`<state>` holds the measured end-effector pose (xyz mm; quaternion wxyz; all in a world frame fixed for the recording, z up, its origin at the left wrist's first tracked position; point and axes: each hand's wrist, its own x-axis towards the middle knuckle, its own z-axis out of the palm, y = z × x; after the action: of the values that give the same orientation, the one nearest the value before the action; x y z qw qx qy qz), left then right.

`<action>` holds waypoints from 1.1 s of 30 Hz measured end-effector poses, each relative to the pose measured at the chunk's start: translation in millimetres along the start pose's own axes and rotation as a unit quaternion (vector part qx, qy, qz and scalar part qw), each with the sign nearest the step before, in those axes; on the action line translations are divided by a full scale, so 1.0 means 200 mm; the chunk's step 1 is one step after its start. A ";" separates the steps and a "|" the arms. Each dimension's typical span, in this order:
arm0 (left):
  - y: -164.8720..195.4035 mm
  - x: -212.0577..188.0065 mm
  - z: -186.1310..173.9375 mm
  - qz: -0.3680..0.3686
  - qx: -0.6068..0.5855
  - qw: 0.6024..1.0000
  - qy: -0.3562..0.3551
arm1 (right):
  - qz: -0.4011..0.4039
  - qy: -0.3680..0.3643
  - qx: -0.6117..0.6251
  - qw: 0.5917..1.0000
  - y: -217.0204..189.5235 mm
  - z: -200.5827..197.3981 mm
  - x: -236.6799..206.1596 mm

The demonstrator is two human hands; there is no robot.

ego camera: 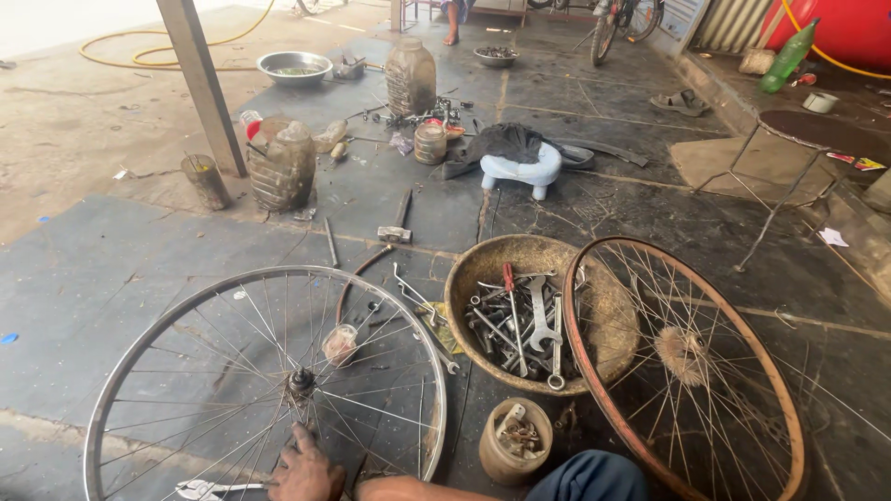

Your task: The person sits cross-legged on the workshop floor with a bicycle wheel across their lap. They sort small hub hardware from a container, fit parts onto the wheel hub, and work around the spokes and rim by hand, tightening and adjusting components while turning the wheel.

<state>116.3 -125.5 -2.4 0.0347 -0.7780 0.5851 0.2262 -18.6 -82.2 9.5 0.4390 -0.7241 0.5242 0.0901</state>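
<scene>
The floor (pixel 111 278) is dark, stained concrete in slabs, paler and dusty at the far left, where a yellow hose (pixel 176 51) loops past a slanted grey post (pixel 200 83). At the post's foot stand a small tin (pixel 206 181) and a grimy plastic jar (pixel 280 162); farther back sit a steel bowl (pixel 294 67) and a second large jar (pixel 410 76).

On the near floor lies a silver spoked wheel (pixel 264 390), flat, its hub roughly central. One hand (pixel 304 475), seen at the bottom edge, rests on the spokes near the rim with fingers curled; whether it grips anything I cannot tell, and which hand it is is unclear. Pliers (pixel 209 488) lie just left of it.

A hammer (pixel 397 223) lies beyond the wheel. To the right, a small jar of nuts (pixel 515 441) stands by a worn round basket (pixel 520 255) filled with spanners and a red-handled screwdriver (pixel 510 289). A rusty wheel rim (pixel 682 366) leans across the basket's right side. Behind it are a white stool (pixel 520 173) under a dark cloth, a metal-legged table (pixel 817 130), a green bottle (pixel 789 57) and a red tank (pixel 845 28).
</scene>
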 end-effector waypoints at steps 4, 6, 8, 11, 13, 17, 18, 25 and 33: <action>0.01 0.01 0.00 0.004 -0.006 1.000 -0.021 | 0.001 -0.021 0.019 1.000 0.00 -0.01 0.02; 0.00 0.00 0.01 0.020 -0.015 1.000 -0.005 | -0.008 -0.026 0.008 1.000 0.02 0.00 0.04; -0.03 -0.03 0.01 0.057 -0.033 0.997 0.030 | -0.020 -0.024 -0.026 0.999 0.06 0.00 0.05; -0.03 -0.10 -0.02 0.058 -0.052 0.995 0.059 | -0.031 0.035 -0.161 0.986 0.10 0.04 0.03; 0.00 -0.13 -0.06 0.053 -0.064 0.996 0.045 | -0.039 0.103 -0.234 0.966 0.14 0.08 0.03; 0.02 -0.17 -0.07 0.057 -0.091 0.993 0.047 | -0.057 0.117 -0.147 0.980 0.19 0.07 0.00; 0.01 -0.17 -0.06 0.068 -0.081 0.992 0.070 | -0.028 0.051 -0.068 0.996 0.20 0.04 0.00; 0.01 -0.11 -0.02 0.071 -0.064 0.994 0.062 | -0.006 -0.003 0.092 0.996 0.19 0.12 0.12; 0.04 -0.19 -0.12 0.071 -0.065 0.995 0.006 | -0.037 0.023 -0.254 0.966 0.28 -0.05 0.16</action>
<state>108.1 -100.9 36.1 -0.0359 -0.7362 0.6232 0.2612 -54.4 -114.7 -34.8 0.2320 -0.8325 0.4670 0.1871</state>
